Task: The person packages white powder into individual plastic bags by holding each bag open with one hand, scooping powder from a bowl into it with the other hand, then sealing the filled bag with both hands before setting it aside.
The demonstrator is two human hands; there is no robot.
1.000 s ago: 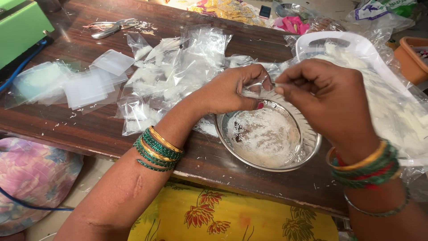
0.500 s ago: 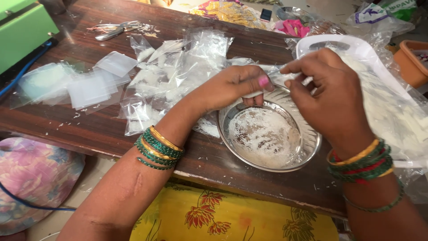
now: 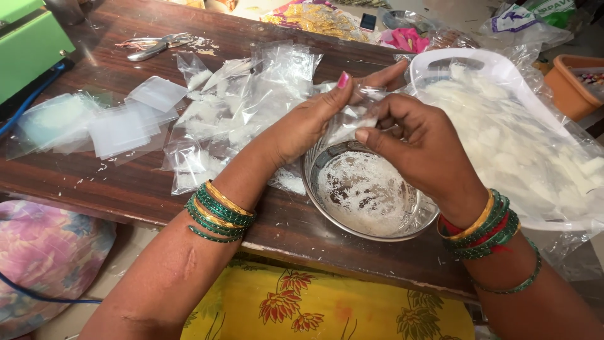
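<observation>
Head view shows us the small clear pouch [image 3: 352,123] pinched between our left hand [image 3: 308,123] and right hand [image 3: 418,151], both gripping it directly above the steel bowl [image 3: 368,192] near the table's front edge, raised higher and tilted compared with the earlier frame.

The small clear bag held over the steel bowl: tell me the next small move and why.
Probably push the white flakes deeper into the small clear bag. Both the left hand and the right hand pinch it right above the steel bowl, which holds white flakes, so anything that spills should land back in the bowl.
</observation>
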